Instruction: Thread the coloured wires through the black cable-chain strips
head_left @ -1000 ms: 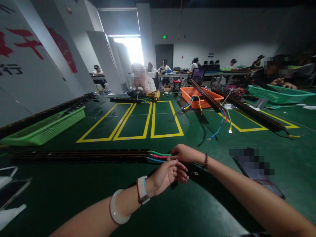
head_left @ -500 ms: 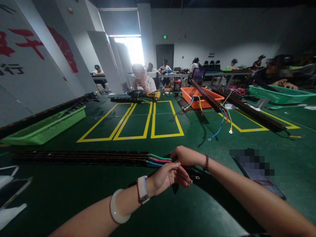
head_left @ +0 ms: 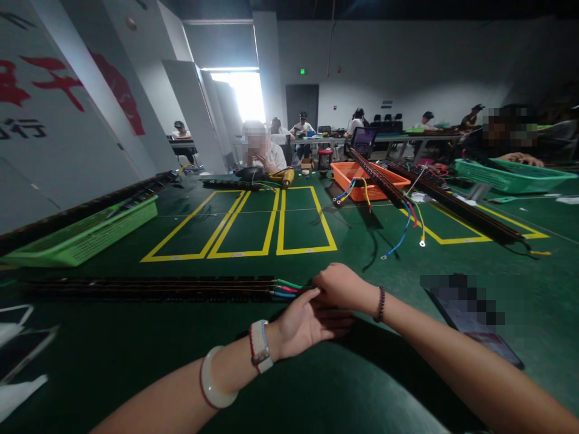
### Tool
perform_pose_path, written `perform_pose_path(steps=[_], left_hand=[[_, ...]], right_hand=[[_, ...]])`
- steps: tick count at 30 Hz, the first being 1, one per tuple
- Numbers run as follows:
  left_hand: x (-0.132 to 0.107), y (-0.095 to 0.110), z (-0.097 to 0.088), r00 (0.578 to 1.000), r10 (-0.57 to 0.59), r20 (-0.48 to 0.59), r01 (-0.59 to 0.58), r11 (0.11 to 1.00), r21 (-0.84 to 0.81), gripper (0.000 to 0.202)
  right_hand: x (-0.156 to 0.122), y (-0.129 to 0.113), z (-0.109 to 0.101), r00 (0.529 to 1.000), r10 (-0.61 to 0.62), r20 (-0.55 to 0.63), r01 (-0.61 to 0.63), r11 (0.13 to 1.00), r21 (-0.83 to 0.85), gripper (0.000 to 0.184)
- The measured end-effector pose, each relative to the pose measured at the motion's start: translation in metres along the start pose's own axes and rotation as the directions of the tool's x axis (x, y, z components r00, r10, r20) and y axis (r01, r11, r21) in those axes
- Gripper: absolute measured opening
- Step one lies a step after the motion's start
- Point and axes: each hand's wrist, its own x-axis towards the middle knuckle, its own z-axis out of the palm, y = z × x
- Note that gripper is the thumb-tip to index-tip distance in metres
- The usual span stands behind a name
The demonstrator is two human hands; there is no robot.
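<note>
A long black strip (head_left: 149,288) lies across the green table in front of me, with green, red and blue wires (head_left: 288,289) coming out of its right end. My right hand (head_left: 340,287) is curled over the ends of those wires. My left hand (head_left: 304,322), with a watch and a pale bangle on the arm, reaches in just below, thumb up against the right hand and fingers partly tucked under it. Whether its fingers hold a wire is hidden.
A light green basket (head_left: 84,235) stands at the left, an orange basket (head_left: 368,178) and other black strips (head_left: 456,206) with loose wires at the back right, and a teal basket (head_left: 511,173) far right. Yellow rectangles (head_left: 253,223) mark the table. A dark device (head_left: 474,319) lies right. People sit beyond.
My left hand has moved up against the right hand at the wire ends. The right hand has closed further over the wires, hiding more of them.
</note>
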Motion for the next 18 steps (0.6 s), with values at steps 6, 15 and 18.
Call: perform_pose_path(steps=[6, 15, 18], left_hand=[[0.004, -0.007, 0.001, 0.936, 0.266, -0.228, -0.295, 0.95, -0.1, 0.016], [0.013, -0.003, -0.002, 0.856, 0.316, -0.408, -0.41, 0.897, -0.165, 0.016], [0.014, -0.004, -0.001, 0.849, 0.314, -0.425, -0.425, 0.883, -0.198, 0.012]], right_hand=[[0.003, 0.003, 0.004, 0.997, -0.05, -0.061, 0.044, 0.994, -0.099, 0.022], [-0.001, -0.014, 0.007, 0.972, -0.199, -0.126, 0.153, 0.94, -0.306, 0.013], [-0.005, -0.028, 0.01, 0.978, -0.152, -0.142, 0.094, 0.931, -0.352, 0.013]])
